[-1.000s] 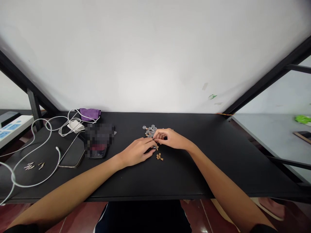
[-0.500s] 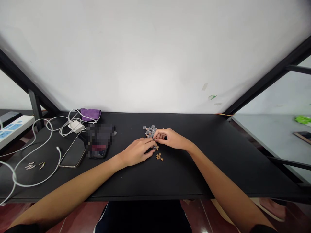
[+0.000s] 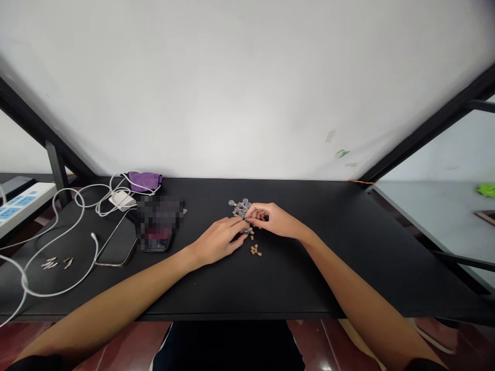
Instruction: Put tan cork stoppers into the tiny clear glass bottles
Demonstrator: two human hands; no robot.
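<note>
My left hand and my right hand meet over the middle of a black table. Their fingertips pinch together around something tiny that I cannot make out. Just behind the fingers lies a small heap of clear little glass vials. A few small brown corks lie on the table just in front of the hands.
On the left lie a dark phone, a blurred object, white cables with a charger, a purple cloth and some small metal bits. A power strip sits at far left. A grey table stands at right.
The view has shifted slightly. Both hands stay pinched together at the same spot beside the vials.
</note>
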